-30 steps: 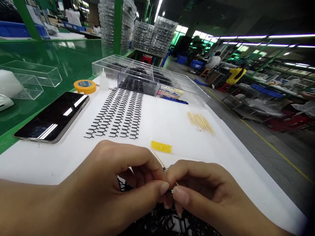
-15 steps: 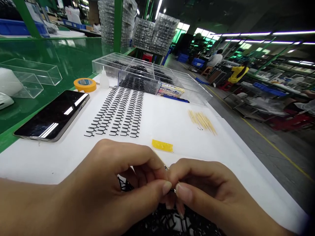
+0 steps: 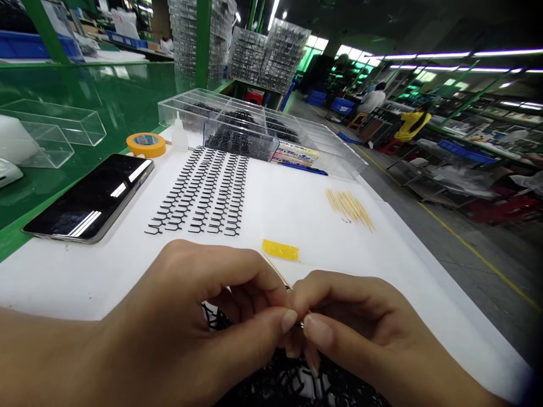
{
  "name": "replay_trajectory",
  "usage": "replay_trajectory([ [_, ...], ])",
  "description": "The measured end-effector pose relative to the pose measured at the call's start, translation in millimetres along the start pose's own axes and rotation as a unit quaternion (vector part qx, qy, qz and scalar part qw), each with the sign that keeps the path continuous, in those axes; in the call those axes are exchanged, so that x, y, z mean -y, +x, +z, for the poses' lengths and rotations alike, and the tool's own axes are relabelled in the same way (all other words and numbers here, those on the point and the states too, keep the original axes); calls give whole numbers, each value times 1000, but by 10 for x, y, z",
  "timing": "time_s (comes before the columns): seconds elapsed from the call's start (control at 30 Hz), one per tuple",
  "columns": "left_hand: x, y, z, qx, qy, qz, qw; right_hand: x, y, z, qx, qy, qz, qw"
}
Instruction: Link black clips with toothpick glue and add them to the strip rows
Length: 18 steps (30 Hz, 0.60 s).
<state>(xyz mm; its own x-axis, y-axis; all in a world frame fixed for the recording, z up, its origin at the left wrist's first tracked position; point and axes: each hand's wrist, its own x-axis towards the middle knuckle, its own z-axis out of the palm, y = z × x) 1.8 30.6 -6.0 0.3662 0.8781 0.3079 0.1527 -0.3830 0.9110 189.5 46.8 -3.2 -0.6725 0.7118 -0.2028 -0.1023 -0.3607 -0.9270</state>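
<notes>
1. Head view: the left hand [image 3: 203,316] pinches a small black piece [image 3: 300,324], mostly hidden; the right hand [image 3: 360,322] pinches a toothpick [image 3: 278,271], fingertips meeting above loose black parts [image 3: 292,381].
2. Just beyond, a yellow strip [image 3: 280,250].
3. Farther out, forked black pieces [image 3: 207,195] in rows; toothpick pile [image 3: 350,209] near the tabletop's [image 3: 284,203] right edge, phone [image 3: 89,198] by its left.

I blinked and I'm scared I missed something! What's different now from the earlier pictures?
Hardly anything: the whole view shifted a tiny bit. Nothing was visibly picked up or let go. The bare left hand and bare right hand still meet at the fingertips, the right holding a thin pale wooden stick. The flat yellow tape strip and black-screened rectangular phone stayed put.
</notes>
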Motion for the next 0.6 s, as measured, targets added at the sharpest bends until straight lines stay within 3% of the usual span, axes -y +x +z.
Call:
replay_trajectory([
  [0.6,44,-12,30,-21,-6,21,1000,-14,-18,10,-36,-5,-2,999],
])
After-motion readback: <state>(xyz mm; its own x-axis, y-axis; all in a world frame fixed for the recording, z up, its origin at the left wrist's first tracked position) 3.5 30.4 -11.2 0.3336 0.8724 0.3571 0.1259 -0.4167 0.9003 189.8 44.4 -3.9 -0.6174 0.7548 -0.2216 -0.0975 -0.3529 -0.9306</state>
